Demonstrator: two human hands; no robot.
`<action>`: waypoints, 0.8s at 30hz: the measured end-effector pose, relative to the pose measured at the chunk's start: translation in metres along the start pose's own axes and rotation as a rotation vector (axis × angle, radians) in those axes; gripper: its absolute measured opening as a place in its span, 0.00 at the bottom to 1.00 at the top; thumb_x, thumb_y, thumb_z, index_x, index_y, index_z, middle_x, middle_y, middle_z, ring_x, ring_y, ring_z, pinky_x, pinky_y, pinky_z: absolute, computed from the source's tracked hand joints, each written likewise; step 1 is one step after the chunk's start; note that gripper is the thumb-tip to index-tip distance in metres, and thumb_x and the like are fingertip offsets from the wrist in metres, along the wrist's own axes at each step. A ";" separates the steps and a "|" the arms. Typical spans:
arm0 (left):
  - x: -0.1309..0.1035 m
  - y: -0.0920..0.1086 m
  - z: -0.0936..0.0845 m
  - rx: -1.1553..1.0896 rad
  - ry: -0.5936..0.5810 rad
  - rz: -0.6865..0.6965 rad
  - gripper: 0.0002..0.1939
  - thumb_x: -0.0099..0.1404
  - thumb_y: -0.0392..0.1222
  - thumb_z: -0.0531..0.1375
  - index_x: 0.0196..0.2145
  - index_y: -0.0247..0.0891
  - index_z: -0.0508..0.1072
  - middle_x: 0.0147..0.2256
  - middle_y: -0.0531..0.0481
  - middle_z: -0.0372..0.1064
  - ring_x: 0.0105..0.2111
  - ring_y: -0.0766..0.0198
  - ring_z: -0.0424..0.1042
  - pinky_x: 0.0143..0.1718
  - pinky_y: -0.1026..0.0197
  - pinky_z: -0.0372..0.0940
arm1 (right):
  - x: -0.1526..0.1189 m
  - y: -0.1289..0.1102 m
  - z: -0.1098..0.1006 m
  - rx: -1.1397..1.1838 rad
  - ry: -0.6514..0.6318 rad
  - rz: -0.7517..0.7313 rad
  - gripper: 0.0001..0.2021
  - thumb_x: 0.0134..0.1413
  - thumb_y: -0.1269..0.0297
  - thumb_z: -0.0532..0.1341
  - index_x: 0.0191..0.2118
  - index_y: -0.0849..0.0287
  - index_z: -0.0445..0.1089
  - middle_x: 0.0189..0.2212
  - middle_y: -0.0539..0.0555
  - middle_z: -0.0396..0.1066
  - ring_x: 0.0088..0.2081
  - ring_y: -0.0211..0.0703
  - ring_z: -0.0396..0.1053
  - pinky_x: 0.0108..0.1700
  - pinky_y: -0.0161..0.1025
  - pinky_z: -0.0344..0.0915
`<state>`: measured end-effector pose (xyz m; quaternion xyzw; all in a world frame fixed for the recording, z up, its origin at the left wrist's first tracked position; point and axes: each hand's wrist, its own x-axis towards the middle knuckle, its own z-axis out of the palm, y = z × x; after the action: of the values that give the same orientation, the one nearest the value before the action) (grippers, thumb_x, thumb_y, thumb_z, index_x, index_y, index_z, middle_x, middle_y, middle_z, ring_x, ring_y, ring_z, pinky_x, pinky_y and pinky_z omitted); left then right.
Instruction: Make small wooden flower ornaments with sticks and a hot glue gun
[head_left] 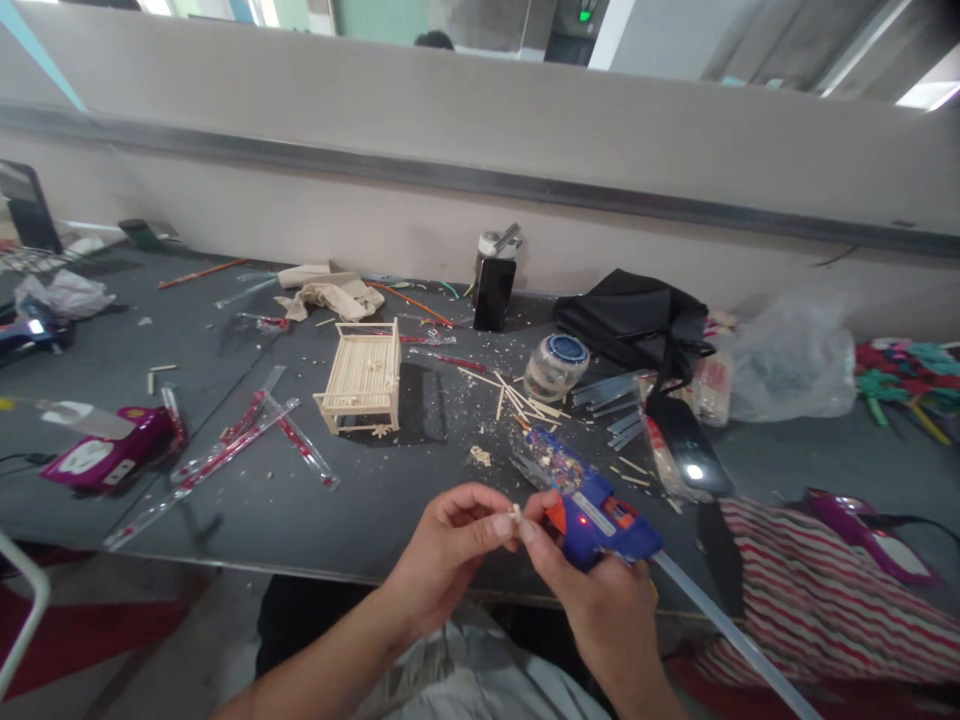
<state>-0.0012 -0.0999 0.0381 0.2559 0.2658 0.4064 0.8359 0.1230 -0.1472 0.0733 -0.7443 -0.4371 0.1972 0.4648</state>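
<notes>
Near the table's front edge, my left hand pinches a tiny pale wooden piece between thumb and forefinger. My right hand touches the same piece with its thumb and fingertips. A blue hot glue gun with a long clear glue stick in its rear lies right by my right hand, partly covered by it; whether the palm grips it is unclear. Left of centre stands a small model bed of pale sticks. A small heap of wooden bits and pliers lie just beyond my hands.
A lidded jar, loose sticks, an upright phone and a black bag stand or lie farther back. Wrapped red items and a purple glue gun are left; a phone and striped cloth are right.
</notes>
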 end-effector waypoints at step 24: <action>0.000 0.003 -0.002 0.002 -0.023 0.000 0.10 0.53 0.41 0.72 0.30 0.34 0.78 0.25 0.49 0.75 0.28 0.67 0.71 0.36 0.63 0.63 | 0.000 -0.005 -0.002 0.112 -0.057 0.029 0.08 0.44 0.56 0.66 0.27 0.54 0.77 0.24 0.50 0.77 0.28 0.45 0.76 0.34 0.36 0.73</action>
<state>-0.0039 -0.0977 0.0378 0.2613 0.2564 0.4031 0.8388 0.1220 -0.1472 0.0783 -0.7174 -0.4277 0.2493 0.4902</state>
